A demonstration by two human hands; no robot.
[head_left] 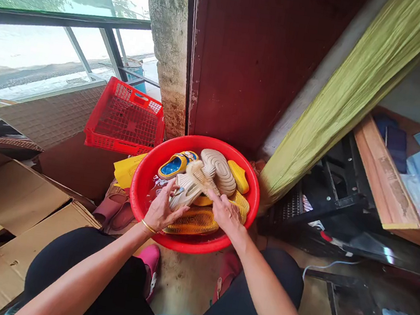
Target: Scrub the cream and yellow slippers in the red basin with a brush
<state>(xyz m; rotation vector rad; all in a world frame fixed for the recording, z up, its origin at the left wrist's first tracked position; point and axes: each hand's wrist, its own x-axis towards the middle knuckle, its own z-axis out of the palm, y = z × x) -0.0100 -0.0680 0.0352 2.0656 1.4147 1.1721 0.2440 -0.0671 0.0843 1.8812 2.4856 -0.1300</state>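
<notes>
Head view, and my left hand pinches the pale clog, fingers and thumb on its edges, while my right hand is closed round the brush, bristles against the clog! Yellow soles lie just beneath, all inside the red basin. Danger here: the clog looks wet, so a hard push could skid it from my light pinch.
</notes>
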